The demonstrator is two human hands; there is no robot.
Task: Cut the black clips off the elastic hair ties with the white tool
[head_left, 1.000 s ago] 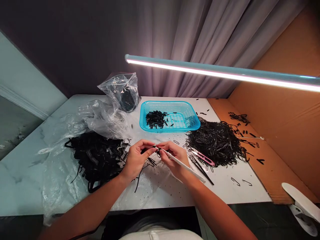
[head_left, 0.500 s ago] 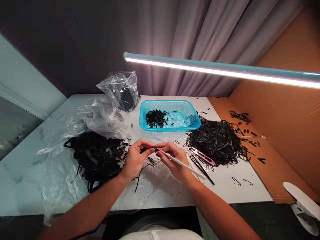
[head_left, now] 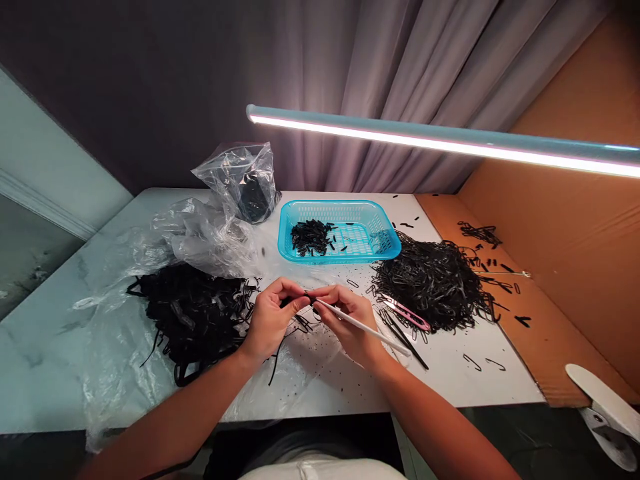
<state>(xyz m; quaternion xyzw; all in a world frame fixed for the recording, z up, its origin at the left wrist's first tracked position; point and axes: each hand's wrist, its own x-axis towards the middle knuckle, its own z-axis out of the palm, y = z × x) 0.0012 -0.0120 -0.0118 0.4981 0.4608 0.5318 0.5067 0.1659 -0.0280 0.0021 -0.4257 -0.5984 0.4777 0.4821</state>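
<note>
My left hand and my right hand meet over the middle of the white table. Both pinch a small black strip piece between their fingertips. A thin white stick also runs through my right hand and slants back toward my wrist. A heap of black strips lies on clear plastic just left of my left hand. Another heap of black loops lies right of my right hand.
A blue basket with short black pieces stands behind my hands. Crumpled clear bags sit at the back left. Pink snips lie by the right heap. A light bar hangs overhead; cardboard walls the right side.
My hands stay pinched together and have barely shifted; the view moved very slightly.
</note>
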